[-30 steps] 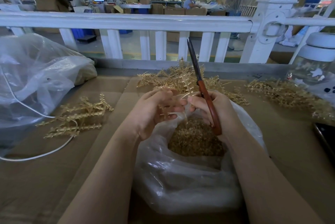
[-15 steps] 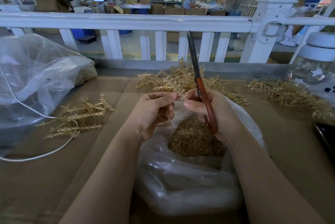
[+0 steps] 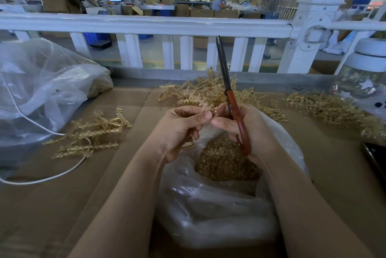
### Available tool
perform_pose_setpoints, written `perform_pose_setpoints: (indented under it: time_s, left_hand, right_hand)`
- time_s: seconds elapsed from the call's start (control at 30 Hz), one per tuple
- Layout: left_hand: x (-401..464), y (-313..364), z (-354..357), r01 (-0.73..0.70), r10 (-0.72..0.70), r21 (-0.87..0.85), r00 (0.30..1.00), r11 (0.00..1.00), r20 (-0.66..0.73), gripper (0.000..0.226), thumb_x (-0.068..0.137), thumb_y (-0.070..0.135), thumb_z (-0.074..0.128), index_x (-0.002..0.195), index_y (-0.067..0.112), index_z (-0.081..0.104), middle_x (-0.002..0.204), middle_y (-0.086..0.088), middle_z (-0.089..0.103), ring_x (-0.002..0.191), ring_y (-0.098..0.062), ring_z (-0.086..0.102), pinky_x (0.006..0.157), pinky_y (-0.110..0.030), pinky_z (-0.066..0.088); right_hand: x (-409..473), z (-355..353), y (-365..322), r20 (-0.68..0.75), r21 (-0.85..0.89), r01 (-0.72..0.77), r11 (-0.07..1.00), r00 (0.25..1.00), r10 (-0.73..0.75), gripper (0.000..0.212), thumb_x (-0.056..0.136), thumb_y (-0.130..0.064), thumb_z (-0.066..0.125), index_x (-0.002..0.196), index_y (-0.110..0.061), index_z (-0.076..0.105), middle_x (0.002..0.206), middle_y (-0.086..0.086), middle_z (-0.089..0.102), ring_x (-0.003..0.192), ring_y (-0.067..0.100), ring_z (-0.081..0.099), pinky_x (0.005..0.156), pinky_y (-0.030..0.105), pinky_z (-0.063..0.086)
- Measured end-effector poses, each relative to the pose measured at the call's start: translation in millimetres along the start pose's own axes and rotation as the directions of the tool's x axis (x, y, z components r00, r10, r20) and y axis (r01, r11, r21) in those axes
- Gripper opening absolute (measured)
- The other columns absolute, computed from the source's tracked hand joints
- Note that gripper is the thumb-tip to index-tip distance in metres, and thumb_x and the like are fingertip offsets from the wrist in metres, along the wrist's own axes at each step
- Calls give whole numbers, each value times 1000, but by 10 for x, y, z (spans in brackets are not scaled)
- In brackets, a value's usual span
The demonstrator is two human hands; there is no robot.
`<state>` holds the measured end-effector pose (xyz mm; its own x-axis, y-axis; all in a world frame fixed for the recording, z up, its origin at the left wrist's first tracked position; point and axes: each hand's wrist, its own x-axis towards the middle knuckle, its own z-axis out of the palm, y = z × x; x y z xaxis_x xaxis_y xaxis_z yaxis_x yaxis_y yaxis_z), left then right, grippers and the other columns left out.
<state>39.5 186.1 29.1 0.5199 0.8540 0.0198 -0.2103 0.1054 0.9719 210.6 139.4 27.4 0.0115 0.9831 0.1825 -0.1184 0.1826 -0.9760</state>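
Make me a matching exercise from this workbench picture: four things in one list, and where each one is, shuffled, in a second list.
Things
1. scissors
2. golden sprig
3. open bag of golden bits
4. white cable

Places
A. lying on the cardboard at the left
B. pinched by the left hand
C. nearest the camera, in the middle
D. in the grip of the right hand, blades pointing up

Pairs: 1-D, 2-B, 3-C, 4-A

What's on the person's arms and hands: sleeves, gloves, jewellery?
Nothing worn that shows. The left forearm and right forearm are bare to the frame edge, with no sleeves. The left hand and right hand have no gloves, rings, watch or bands. Visible nails look plain.
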Motion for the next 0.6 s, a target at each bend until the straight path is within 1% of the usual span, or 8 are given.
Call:
perform_pose_setpoints:
  time_s: [0.1,0.17,0.23,0.33,0.47,0.5,0.57,0.6]
  left_hand:
    - [2,-1,21,-12,11,-40,999,999,-45,11,67,21,79,74,15,73,61,-3,61,46,-11,51,42,-19,39]
    - [8,-10,37,-26,24,-41,998,999,-55,10,68,22,78,73,16,73,62,-5,64,49,-11,56,43,-18,42]
    - [18,-22,51,-42,42,-17,998,999,-45,6,71,24,75,68,19,75,65,-3,69,54,-9,61,50,-19,49]
    - [25,-40,58,-70,71,31,997,997,-39,12,76,24,71,66,20,76,65,-1,70,55,-7,63,54,-16,51]
    - [24,-39,31,-73,73,0,997,997,-32,6,73,20,74,68,17,77,65,-2,70,56,-6,64,59,-18,55]
    - [24,-38,21,-68,67,-17,997,998,-29,4,72,19,75,69,16,77,65,-3,70,56,-7,64,60,-18,55]
    - [23,-36,10,-56,54,-52,998,997,-31,2,69,16,77,70,16,78,65,-3,70,55,-7,64,58,-18,55]
    - [25,-36,12,-59,57,-66,998,996,-41,3,68,15,77,71,15,78,65,-3,70,54,-7,64,57,-18,55]
  right_hand:
    - [7,39,7,-27,-36,17,999,999,-18,39,64,-13,81,96,-2,62,79,6,65,51,1,61,50,10,46]
    - [31,42,46,-77,-97,23,995,997,-31,44,60,-19,84,95,-4,64,84,9,71,68,12,71,66,22,55]
    - [44,37,80,-138,-176,18,984,990,-43,44,55,-27,87,90,-11,67,82,3,74,80,22,74,76,34,59]
    - [63,29,111,-183,-280,22,960,980,-76,37,57,-32,91,84,-20,68,81,0,74,81,21,74,77,34,61]
    - [49,34,87,-185,-287,61,956,976,-117,38,51,-38,90,79,-25,68,75,-8,74,71,8,71,65,18,57]
    - [45,32,80,-183,-279,69,958,975,-124,37,52,-37,89,79,-25,68,77,-6,75,73,11,73,66,20,57]
    - [42,43,79,-192,-275,64,959,974,-120,38,55,-31,92,82,-22,67,85,4,77,82,24,75,74,33,61]
    - [39,48,75,-196,-274,58,960,974,-115,40,55,-31,93,83,-21,67,87,7,77,84,27,74,76,37,61]
